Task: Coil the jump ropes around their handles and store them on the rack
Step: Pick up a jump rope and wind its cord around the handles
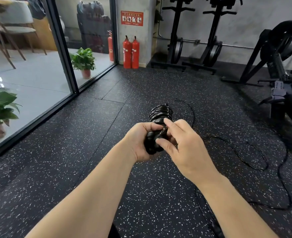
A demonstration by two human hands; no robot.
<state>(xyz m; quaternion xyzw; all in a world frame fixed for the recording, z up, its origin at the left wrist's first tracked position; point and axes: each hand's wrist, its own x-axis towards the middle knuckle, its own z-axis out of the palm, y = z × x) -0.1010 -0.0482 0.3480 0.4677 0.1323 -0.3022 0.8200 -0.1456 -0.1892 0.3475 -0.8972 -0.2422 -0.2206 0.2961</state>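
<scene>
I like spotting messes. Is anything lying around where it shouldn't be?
Yes. A loose black rope sprawls in loops over the floor on the right, uncoiled, while both hands hold a wound bundle.

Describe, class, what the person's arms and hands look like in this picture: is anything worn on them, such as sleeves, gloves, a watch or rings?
Both forearms are bare along all that shows, with no sleeves in view. The left hand and the right hand wear no gloves. No watch, band or ring shows on either wrist or on the visible fingers. The fingernails look short and unpainted.
</scene>
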